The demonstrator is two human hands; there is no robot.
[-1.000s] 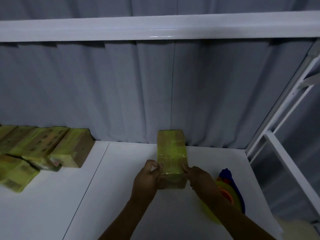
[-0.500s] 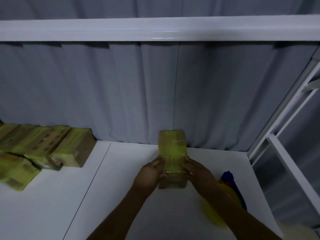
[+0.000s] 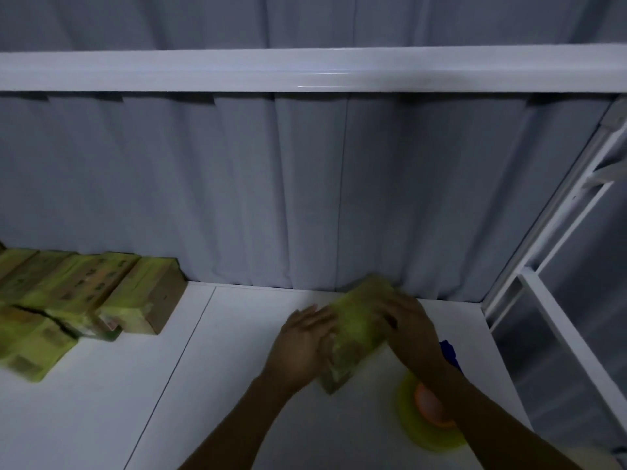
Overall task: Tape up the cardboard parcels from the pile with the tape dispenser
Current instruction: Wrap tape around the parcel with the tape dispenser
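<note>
A cardboard parcel (image 3: 356, 330) wrapped in yellow-green tape lies tilted on the white table (image 3: 203, 401), its far end toward the right. My left hand (image 3: 305, 344) grips its left side near the front end. My right hand (image 3: 410, 327) holds its right side, fingers over the top edge. The image is blurred by motion. The tape dispenser (image 3: 427, 418), with a yellow roll, orange core and blue handle, lies on the table under my right forearm, partly hidden.
A pile of taped parcels (image 3: 74, 300) sits at the far left against the grey curtain (image 3: 305, 198). A white beam (image 3: 305, 71) crosses overhead. A white metal frame (image 3: 549, 317) borders the table on the right.
The parcel has turned from pointing straight away to slanting toward the right, both hands turning with it. My right hand has moved further up its side.
</note>
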